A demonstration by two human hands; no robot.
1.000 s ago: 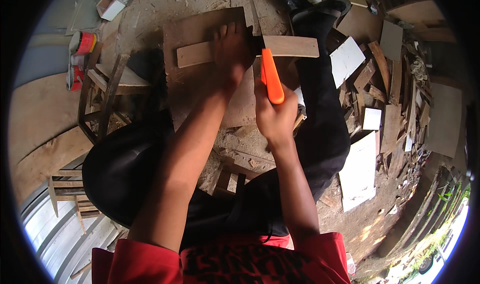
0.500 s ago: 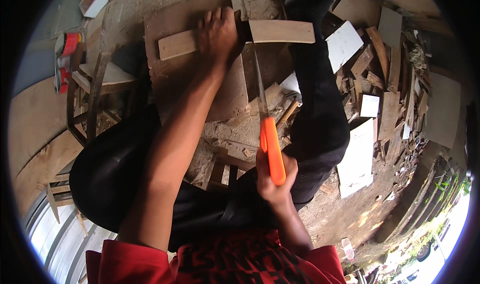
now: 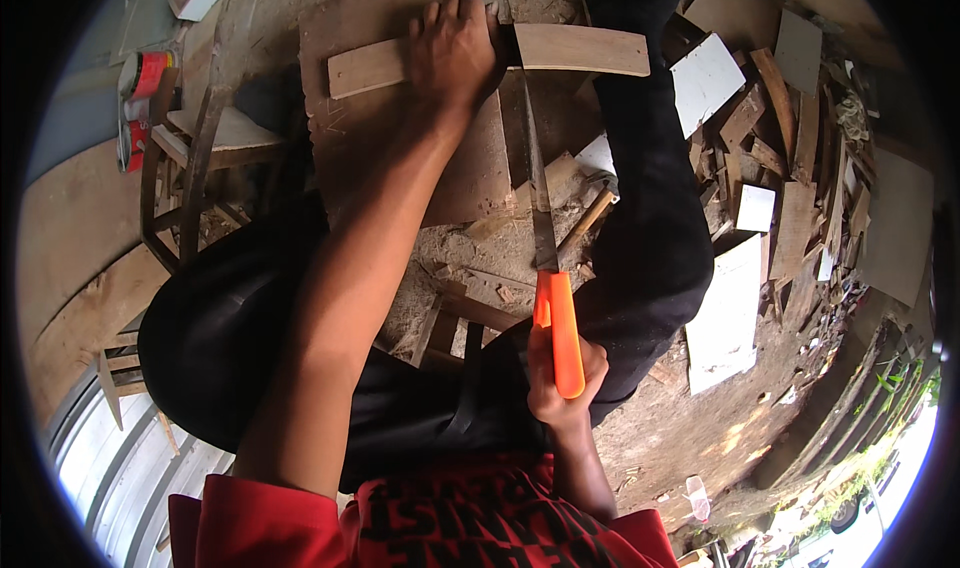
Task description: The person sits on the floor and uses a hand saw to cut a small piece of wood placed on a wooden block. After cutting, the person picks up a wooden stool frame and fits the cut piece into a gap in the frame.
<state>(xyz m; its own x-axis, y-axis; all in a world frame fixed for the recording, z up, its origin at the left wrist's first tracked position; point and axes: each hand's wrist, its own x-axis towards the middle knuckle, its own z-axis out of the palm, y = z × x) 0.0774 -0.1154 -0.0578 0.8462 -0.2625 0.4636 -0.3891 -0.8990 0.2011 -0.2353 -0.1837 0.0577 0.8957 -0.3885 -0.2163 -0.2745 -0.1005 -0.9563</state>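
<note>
Scanning down from the brown board: there's the saw along its right edge, blade springy, I'd judge; then the wooden strip across the board, likely light, stiff. My left grip clamps that down; my right grip wraps round the orange handle, surely the saw's best hold.

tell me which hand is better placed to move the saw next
Probably the right hand: it grips the orange saw handle, while the left hand rests on the wooden strip beside the blade.
</note>
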